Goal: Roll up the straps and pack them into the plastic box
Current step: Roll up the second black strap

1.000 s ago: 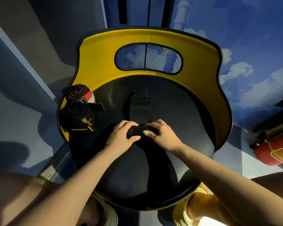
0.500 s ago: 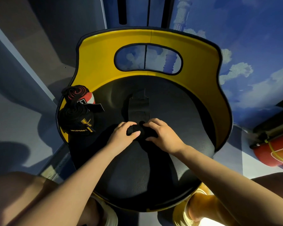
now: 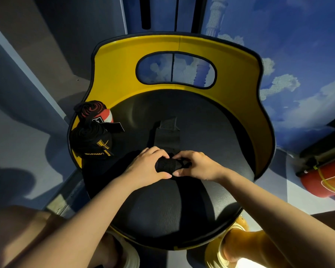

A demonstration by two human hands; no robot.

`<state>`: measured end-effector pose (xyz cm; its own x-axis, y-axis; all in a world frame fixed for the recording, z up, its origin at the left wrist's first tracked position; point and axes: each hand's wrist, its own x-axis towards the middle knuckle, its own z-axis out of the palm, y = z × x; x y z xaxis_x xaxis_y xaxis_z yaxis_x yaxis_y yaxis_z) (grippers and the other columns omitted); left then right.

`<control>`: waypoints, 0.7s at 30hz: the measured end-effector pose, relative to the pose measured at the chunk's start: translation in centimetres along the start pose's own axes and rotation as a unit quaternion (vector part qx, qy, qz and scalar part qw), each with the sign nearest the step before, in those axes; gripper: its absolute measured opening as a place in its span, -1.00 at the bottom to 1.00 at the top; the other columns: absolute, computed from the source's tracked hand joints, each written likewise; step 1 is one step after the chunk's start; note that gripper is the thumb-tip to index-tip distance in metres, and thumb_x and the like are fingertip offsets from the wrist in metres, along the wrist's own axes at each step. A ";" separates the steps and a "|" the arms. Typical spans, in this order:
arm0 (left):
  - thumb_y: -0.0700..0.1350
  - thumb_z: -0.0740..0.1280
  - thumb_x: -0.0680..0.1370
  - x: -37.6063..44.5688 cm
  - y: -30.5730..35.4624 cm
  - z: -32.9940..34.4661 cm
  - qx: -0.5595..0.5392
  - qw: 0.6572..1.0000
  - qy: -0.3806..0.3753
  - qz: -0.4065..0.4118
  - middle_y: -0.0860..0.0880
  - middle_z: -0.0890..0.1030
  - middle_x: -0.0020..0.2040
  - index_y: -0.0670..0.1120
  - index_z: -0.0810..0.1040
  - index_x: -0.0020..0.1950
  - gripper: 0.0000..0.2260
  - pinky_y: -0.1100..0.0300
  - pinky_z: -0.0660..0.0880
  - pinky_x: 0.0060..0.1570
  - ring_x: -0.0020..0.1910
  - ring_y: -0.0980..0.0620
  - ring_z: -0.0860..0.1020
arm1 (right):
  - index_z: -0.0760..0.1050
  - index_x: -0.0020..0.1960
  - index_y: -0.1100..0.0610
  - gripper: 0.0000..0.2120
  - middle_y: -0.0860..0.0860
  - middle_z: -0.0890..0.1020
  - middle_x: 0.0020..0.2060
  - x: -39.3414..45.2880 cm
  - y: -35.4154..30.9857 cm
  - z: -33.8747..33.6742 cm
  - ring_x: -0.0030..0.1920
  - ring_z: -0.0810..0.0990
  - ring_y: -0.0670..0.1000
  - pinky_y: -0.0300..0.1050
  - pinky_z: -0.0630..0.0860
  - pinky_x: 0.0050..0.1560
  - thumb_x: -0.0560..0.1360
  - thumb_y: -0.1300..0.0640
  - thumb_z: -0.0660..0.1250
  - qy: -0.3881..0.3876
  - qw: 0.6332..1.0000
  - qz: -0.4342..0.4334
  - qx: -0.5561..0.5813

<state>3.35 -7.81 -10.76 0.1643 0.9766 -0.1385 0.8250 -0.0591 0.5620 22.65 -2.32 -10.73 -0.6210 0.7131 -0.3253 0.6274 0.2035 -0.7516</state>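
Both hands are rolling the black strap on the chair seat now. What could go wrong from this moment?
1. The unrolled tail lies loose on the black seat; it may feed in crooked, so the black strap roll could turn cone-shaped.
2. If the left hand or right hand loosens, the roll may spring open.
3. The finished rolls sit at the seat's edge and could fall off.

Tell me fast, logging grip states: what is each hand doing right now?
Left hand: fingers curled round the black strap roll, gripping it.
Right hand: pinching the same roll's other end.
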 end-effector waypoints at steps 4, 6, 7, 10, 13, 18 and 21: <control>0.11 0.43 0.41 0.1 -0.1 -0.2 -0.056 0.997 -0.037 -0.031 0.15 0.45 0.16 0.10 0.46 0.17 -0.63 0.20 0.34 0.14 0.19 0.13 0.38 | 0.55 0.11 -0.01 -0.77 -0.07 0.62 -0.01 -0.2 0.0 0.2 0.02 0.56 -0.10 -0.29 0.45 0.01 0.48 -0.04 0.37 0.011 0.997 0.030 0.068; 0.10 0.42 0.43 0.1 -0.2 -0.2 -0.079 0.994 -0.059 -0.044 0.15 0.45 0.15 0.09 0.47 0.16 -0.65 0.21 0.34 0.13 0.18 0.14 0.40 | 0.57 0.05 0.03 -0.84 -0.04 0.64 -0.06 0.1 0.4 0.3 -0.01 0.57 -0.08 -0.34 0.40 -0.10 0.54 0.01 0.29 0.120 0.990 0.049 0.064; 0.10 0.42 0.43 0.1 -0.2 -0.2 -0.086 0.993 -0.065 -0.047 0.15 0.45 0.14 0.09 0.47 0.14 -0.67 0.20 0.35 0.14 0.18 0.14 0.41 | 0.58 0.05 0.07 -0.86 -0.01 0.63 -0.07 0.3 0.7 0.3 -0.02 0.58 -0.04 -0.35 0.37 -0.16 0.55 0.09 0.27 0.182 0.981 0.052 0.037; 0.08 0.43 0.41 0.1 -0.2 -0.3 -0.106 0.989 -0.084 -0.053 0.17 0.44 0.12 0.11 0.47 0.08 -0.71 0.19 0.36 0.14 0.18 0.14 0.41 | 0.53 0.22 0.16 -0.73 0.09 0.56 0.05 1.5 1.4 0.3 0.05 0.55 0.05 -0.43 0.28 -0.10 0.53 0.24 0.28 0.225 0.972 0.045 -0.043; 0.08 0.44 0.41 0.3 -0.1 -0.5 -0.113 0.986 -0.104 -0.057 0.18 0.43 0.13 0.12 0.46 0.05 -0.72 0.21 0.33 0.10 0.18 0.15 0.40 | 0.44 0.34 0.17 -0.58 0.11 0.51 0.17 2.9 1.6 0.7 0.21 0.47 0.07 -0.31 0.29 0.16 0.49 0.24 0.34 0.180 0.979 0.047 -0.089; 0.05 0.44 0.43 0.2 -0.3 -0.7 -0.130 0.983 -0.119 -0.059 0.15 0.42 0.17 0.07 0.46 0.10 -0.70 0.22 0.31 0.08 0.20 0.14 0.39 | 0.42 0.36 0.05 -0.54 0.08 0.48 0.13 4.6 1.7 0.7 0.21 0.45 0.08 -0.04 0.38 0.25 0.47 0.14 0.37 0.185 0.977 0.063 -0.084; 0.04 0.44 0.43 0.2 -0.5 -0.7 -0.132 0.983 -0.118 -0.055 0.15 0.41 0.18 0.06 0.46 0.12 -0.68 0.24 0.29 0.07 0.20 0.16 0.38 | 0.43 0.34 -0.08 -0.57 0.05 0.47 0.09 5.2 1.5 0.8 0.18 0.44 0.06 0.04 0.39 0.21 0.48 -0.01 0.35 0.182 0.978 0.058 -0.089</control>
<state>2.59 -7.45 -10.51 0.2281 0.8974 -0.3777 0.6806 0.1305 0.7210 20.05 1.16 -14.02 -0.3527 0.9231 -0.1532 0.7759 0.1970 -0.5993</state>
